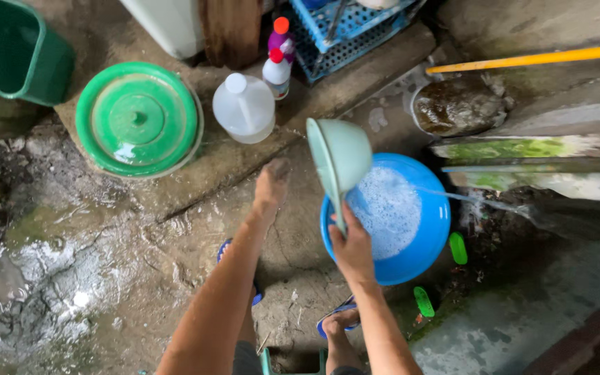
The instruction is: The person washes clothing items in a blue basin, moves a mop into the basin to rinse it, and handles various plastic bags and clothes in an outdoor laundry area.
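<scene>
From my remote seat I see the right hand (353,251) at lower centre, its grip clenched around the handle of a pale green dipper (339,154), which stands tilted on edge with its bowl above the rim of a blue basin (425,243) right of centre. The basin sits on the wet concrete floor (105,278) and holds white foamy water; a thin stream of water enters it from the right, and I cannot make out its source. The left hand (271,185) reaches up the middle of the frame, fingers curled and blurred, so I cannot tell whether it grasps anything; it seems empty and hangs just short of a clear plastic jug (244,108) with a white cap. Behind the jug stand two small bottles (278,62), partly overlapping. A round green lid (137,117) covers a tub at upper left, and a green bin (15,52) is cut off by the corner. A blue crate (345,28) is cropped at the top edge. My feet in blue sandals (335,321) show partly at the bottom, half hidden by the arms.
</scene>
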